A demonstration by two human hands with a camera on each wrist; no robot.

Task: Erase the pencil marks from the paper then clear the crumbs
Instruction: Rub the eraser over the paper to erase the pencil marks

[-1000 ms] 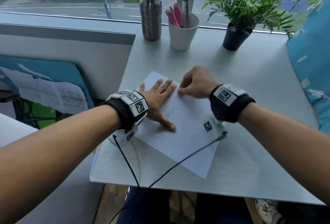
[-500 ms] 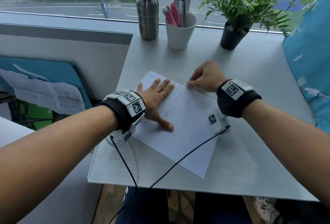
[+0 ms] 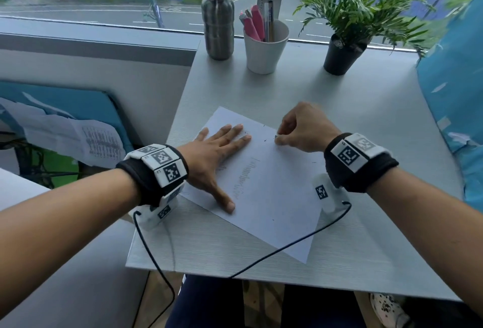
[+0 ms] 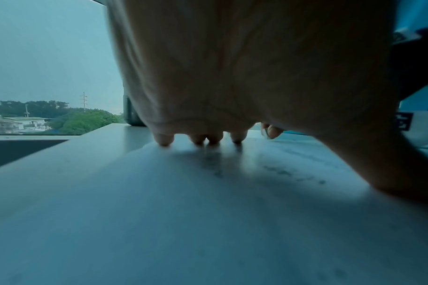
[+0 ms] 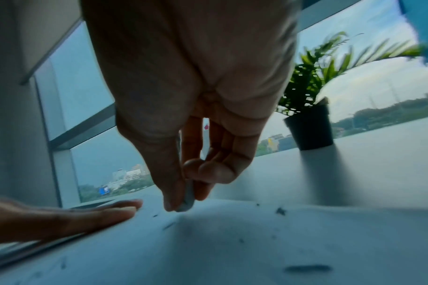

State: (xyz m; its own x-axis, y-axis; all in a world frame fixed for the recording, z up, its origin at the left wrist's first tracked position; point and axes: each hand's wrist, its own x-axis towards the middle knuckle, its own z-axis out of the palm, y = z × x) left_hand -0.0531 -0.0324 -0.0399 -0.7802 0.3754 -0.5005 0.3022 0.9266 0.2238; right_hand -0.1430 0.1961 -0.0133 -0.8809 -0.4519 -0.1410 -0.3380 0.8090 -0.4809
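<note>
Head view, paper (image 3: 271,192): thin, light, slides easily; left hand (image 3: 217,155) presses flat.
Eraser (image 5: 188,198): small, pinched by right hand (image 5: 195,108).

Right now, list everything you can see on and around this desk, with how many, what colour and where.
paper: one, white, faint pencil writing, desk centre, lying askew
crumbs: several, dark, scattered on the paper
eraser: one, pale grey, tip on the paper's far part
desk: one, light grey, by the window
bottle: one, steel, far edge
cup: one, white, holds pink pens, beside the bottle
plant: one, green in a black pot, far right
printed sheet: one, white, left of the desk
hands: left flat on the paper; right pinches the eraser
</note>
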